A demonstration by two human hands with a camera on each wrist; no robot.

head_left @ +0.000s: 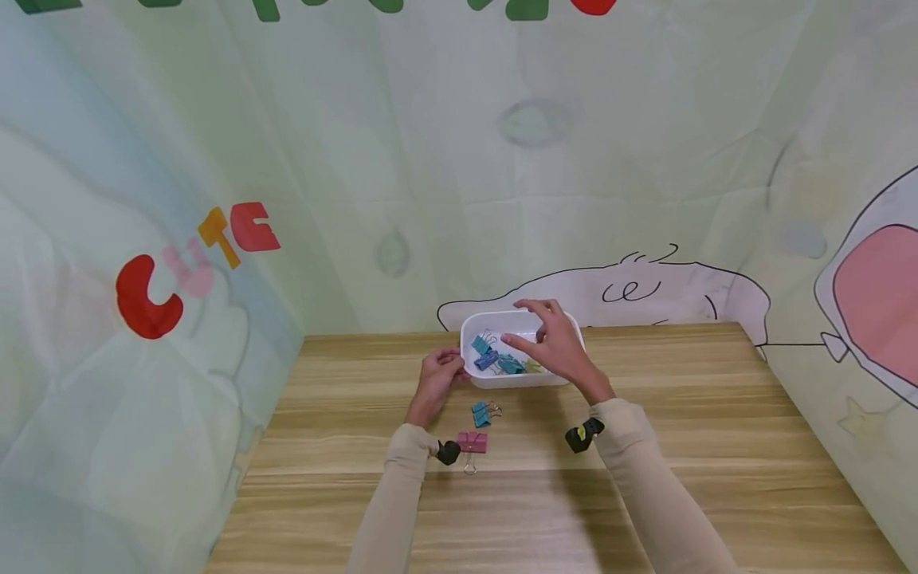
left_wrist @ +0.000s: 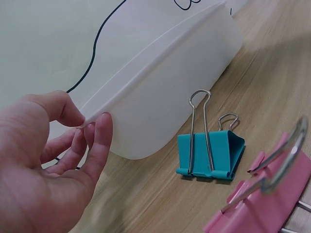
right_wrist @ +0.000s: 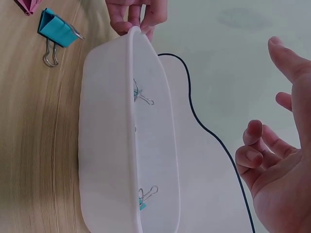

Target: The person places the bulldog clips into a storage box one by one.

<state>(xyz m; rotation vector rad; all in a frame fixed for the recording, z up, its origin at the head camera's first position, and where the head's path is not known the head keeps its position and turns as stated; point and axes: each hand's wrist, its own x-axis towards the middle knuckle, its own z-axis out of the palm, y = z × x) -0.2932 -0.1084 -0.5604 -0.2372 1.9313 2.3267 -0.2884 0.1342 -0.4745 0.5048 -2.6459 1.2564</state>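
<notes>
A white plastic box (head_left: 519, 382) stands at the back of the table with several binder clips in it, among them a blue one (head_left: 486, 360), a teal one (head_left: 510, 364) and a yellow-green one (head_left: 532, 366). My left hand (head_left: 436, 376) pinches the rim at the box's left end between thumb and fingers, seen closely in the left wrist view. Over the right part of the box hovers my right hand (head_left: 557, 344), thumb and fingers spread apart, holding nothing. In front of the box lie a teal binder clip (left_wrist: 204, 154) and a pink binder clip (left_wrist: 265, 199).
The wooden table (head_left: 344, 454) meets a printed cloth backdrop (head_left: 387, 159) right behind the box. More cloth hangs along the left and right sides. Both wrists carry small black devices (head_left: 584, 435). The pink clip lies close to the left wrist.
</notes>
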